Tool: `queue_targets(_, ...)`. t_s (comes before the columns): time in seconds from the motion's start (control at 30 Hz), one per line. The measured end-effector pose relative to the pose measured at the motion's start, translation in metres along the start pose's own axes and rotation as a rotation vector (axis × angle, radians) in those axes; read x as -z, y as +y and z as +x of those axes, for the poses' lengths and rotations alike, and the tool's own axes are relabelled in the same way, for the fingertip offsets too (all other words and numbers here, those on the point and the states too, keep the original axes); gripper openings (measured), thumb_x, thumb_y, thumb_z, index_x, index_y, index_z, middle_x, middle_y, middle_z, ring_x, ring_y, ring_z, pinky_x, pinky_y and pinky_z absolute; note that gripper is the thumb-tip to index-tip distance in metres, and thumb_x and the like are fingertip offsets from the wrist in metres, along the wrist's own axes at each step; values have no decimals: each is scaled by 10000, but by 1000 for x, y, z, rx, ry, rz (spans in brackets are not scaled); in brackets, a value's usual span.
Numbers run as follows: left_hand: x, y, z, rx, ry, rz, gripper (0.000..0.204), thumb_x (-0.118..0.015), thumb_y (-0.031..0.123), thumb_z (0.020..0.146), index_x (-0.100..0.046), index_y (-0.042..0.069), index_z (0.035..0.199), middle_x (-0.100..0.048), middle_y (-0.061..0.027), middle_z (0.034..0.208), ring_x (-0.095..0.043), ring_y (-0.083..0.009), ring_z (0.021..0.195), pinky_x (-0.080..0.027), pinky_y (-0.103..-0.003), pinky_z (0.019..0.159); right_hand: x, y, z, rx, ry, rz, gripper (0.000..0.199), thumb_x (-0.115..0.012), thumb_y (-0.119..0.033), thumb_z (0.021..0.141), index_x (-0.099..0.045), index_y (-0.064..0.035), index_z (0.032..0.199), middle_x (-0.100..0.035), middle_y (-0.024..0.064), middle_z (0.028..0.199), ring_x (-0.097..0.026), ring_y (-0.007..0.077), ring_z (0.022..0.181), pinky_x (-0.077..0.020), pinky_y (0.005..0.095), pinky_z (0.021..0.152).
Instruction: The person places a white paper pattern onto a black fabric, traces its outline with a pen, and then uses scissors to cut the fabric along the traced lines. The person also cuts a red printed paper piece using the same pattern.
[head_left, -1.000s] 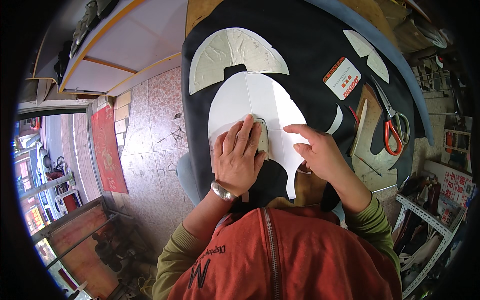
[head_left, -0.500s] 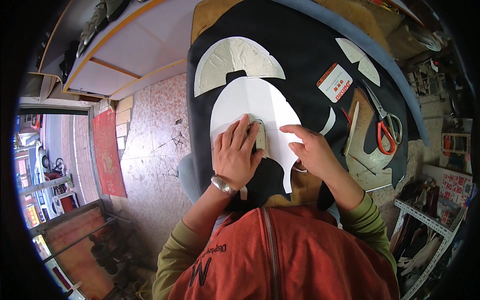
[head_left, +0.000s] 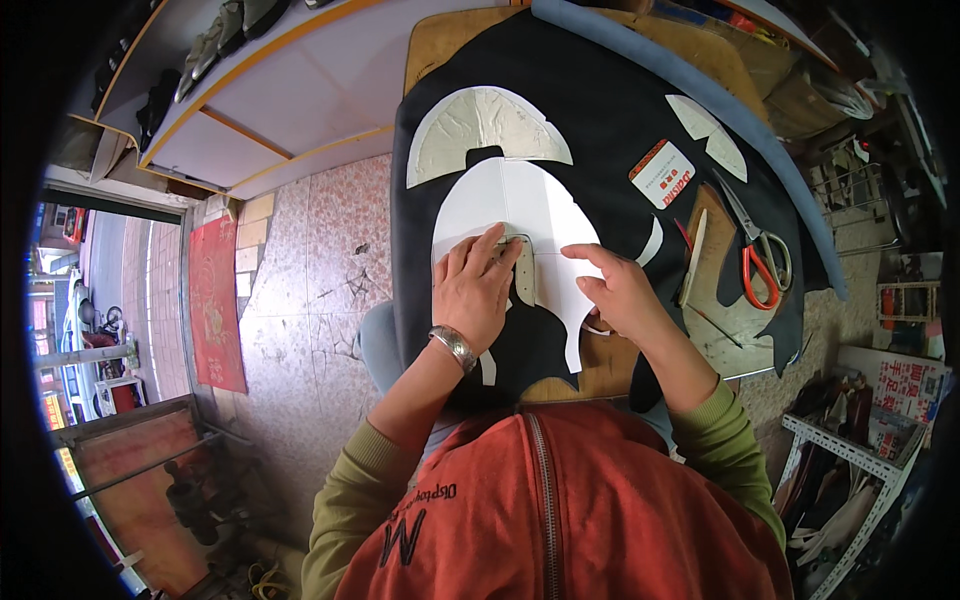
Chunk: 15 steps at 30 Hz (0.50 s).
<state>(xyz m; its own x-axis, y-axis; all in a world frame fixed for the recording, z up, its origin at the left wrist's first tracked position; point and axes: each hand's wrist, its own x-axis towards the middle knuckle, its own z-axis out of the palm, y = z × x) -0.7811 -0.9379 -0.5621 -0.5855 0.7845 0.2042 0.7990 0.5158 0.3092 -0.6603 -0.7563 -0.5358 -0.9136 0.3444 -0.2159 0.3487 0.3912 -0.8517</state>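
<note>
A white paper pattern (head_left: 489, 201), curved like a shoe upper, lies on black sheet material (head_left: 620, 150). My left hand (head_left: 470, 292) rests flat on the pattern's left half, fingers stretched forward. Beside its fingertips is a small cream piece with tiny holes and a dark edge (head_left: 526, 276), at the pattern's inner cutout. At the pattern's right side, the outstretched index finger of my right hand (head_left: 618, 291) touches the paper. The right thumb stands apart, and the remaining fingers are partly hidden. Neither hand grips anything that I can see.
Farther off lies a silvery half-round pattern (head_left: 487, 128). To the right are orange-handled scissors (head_left: 757, 262), a white card (head_left: 661, 174), and a brown and grey pattern board (head_left: 731, 320) with slim tools on it. A metal rack (head_left: 860, 465) stands at the lower right.
The view has shifted slightly, moving the table items within the picture. My left hand has moved slightly off the cream piece, showing more of it. The right hand keeps nearly the same pose.
</note>
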Motion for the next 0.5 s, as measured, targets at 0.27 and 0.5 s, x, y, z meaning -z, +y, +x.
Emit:
queue_targets(0.27, 16, -13, -2, 40, 143, -357, 373, -652, 53, 821, -672, 145, 1183, -577, -74, 1275, -523, -313, 1131, -422, -395, 971, -4, -1, 1, -56, -49, 105, 380, -572, -26, 871, -593, -92, 1245, -654, 106, 901, -582, 150, 587, -498, 302, 584)
queue_targets(0.5, 219, 49, -41, -489, 697, -1007, 254, -552, 108, 855, -615, -56, 1039, -570, -107, 963, -552, -205, 918, -397, -340, 801, -3, 3, 0, -101, -62, 218, 375, -567, -41, 900, -601, -123, 1264, -567, -3, 716, -494, 46, 537, -452, 229, 484)
